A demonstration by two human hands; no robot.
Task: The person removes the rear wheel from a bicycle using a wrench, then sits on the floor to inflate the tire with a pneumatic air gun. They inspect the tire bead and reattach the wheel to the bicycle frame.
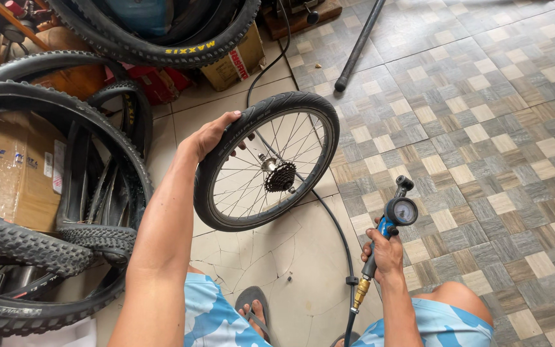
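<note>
The left hand (pixel 210 136) grips the tyre at the upper left rim of a small spoked bicycle wheel (pixel 266 169), holding it upright above the floor (pixel 483 128); a sprocket cluster (pixel 281 177) sits at its hub. The right hand (pixel 385 252) is closed around the handle of an air inflator with a round gauge (pixel 401 211), just right of the wheel. A black hose (pixel 336 225) runs from its brass fitting across the pale tiles. Several large knobby tyres (pixel 46 212) and cardboard boxes (pixel 20 173) crowd the floor's left edge. A sandalled foot (pixel 255 315) rests below the wheel.
</note>
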